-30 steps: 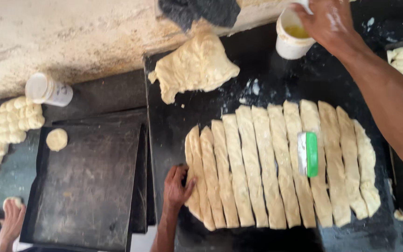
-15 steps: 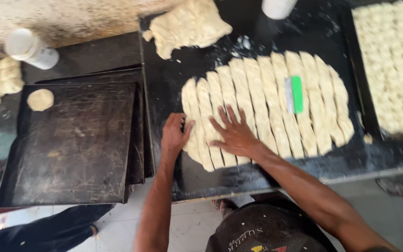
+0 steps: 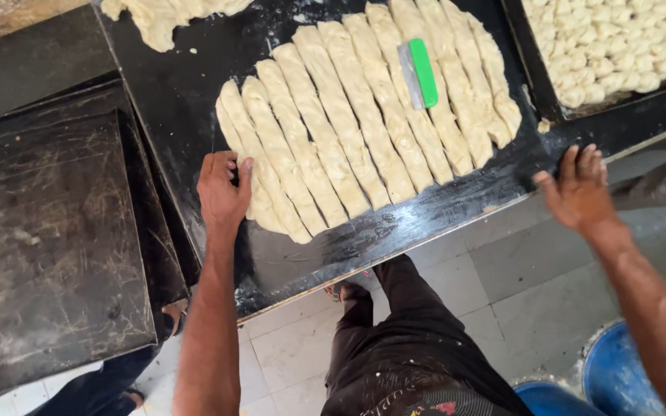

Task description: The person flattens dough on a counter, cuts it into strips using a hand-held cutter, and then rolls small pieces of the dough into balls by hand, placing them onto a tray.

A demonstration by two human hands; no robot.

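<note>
A flat oval of rolled dough (image 3: 364, 115), cut into several long strips, lies on a black worktop (image 3: 194, 85). My left hand (image 3: 223, 189) rests at the dough's left end, its fingers curled on the outermost strip. My right hand (image 3: 580, 189) hovers with fingers spread at the worktop's front edge, right of the dough, holding nothing. A green-handled dough scraper (image 3: 418, 73) lies on top of the strips.
Stacked dark baking trays (image 3: 48, 231) sit at the left. A tray of small dough pieces (image 3: 618, 46) stands at the far right. A lump of dough (image 3: 167, 15) lies at the back. Blue buckets (image 3: 618, 370) stand on the tiled floor (image 3: 526, 277).
My right hand has left the middle of the dough and moved right to the worktop's edge. My left hand stays at the dough's left end. The view has dropped lower.
</note>
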